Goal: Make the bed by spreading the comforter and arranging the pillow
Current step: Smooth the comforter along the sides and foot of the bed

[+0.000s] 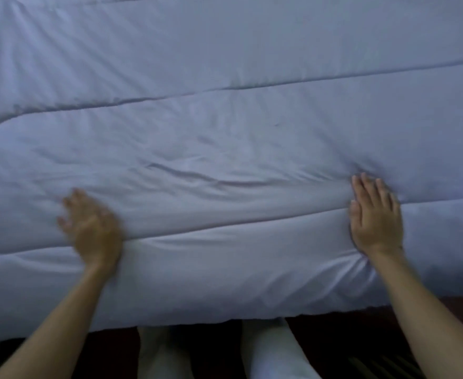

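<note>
Both forearms reach forward; left hand [92, 228] blurred, fingers spread, right hand [375, 217] flat, both palms pressing the blue comforter [225, 127].

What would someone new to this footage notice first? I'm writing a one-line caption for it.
The pale blue comforter fills nearly the whole view, quilted in long stitched bands. Two bare hands press flat on it near its front edge: the left hand is motion-blurred at lower left, the right hand lies sharp at right with creases fanning from it. A ripple of wrinkles lies between them.
</note>
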